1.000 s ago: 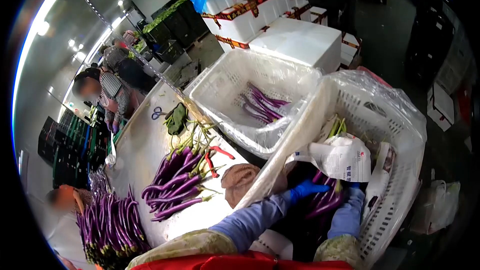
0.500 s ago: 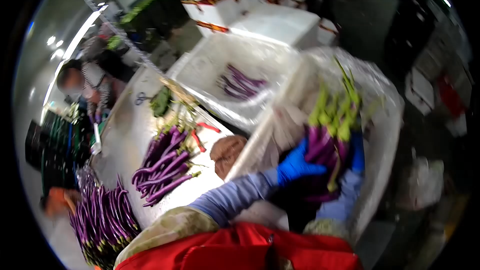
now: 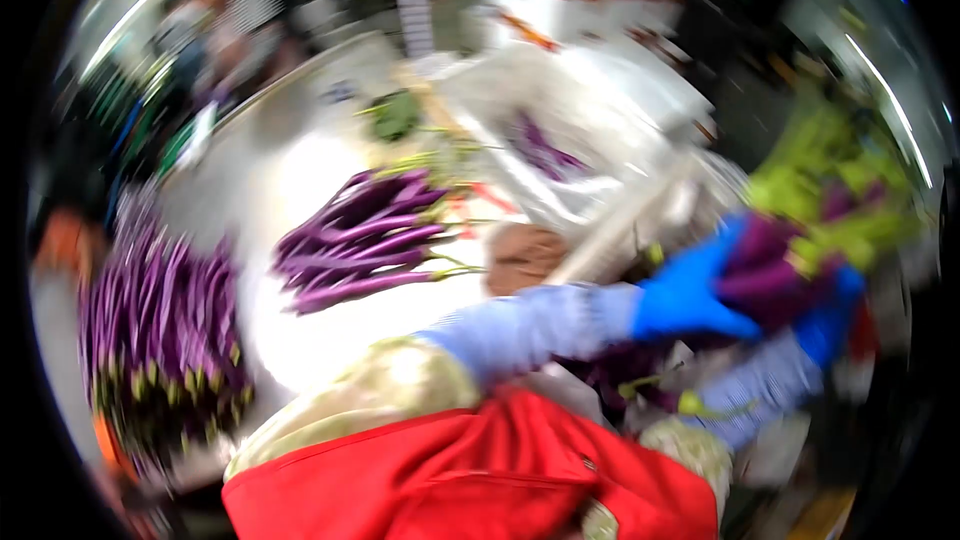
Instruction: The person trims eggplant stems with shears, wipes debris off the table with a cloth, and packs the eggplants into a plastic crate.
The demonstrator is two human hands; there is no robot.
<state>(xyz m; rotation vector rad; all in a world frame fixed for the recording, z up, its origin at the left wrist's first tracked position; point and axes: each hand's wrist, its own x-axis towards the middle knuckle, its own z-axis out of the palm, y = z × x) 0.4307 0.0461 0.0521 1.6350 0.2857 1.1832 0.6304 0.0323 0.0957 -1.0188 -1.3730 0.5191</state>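
Observation:
In blue gloves, my left hand (image 3: 700, 285) and my right hand (image 3: 835, 315) grip a bunch of long purple eggplants (image 3: 765, 280) from both sides. Their green stem ends point up and right and are blurred by motion. The bunch is raised over the right side of the plastic-lined box (image 3: 600, 245). Under my forearms, more dark eggplants (image 3: 620, 370) show in that box, partly hidden by my sleeves. To the left, a loose pile of eggplants (image 3: 370, 230) lies on the white table, with a crumpled brown cloth (image 3: 525, 258) beside it.
A thick row of eggplants (image 3: 165, 320) stands at the table's left. Behind the lined box, another lined white box (image 3: 620, 165) holds a few eggplants (image 3: 545, 145). Green leaves (image 3: 395, 115) lie on the table (image 3: 230, 195). Foam boxes (image 3: 580, 0) are stacked behind; a person (image 3: 245, 25) is at upper left.
Both hands have lifted the eggplant bunch up and to the right, out of the lined box. The view has turned, so the table appears more level.

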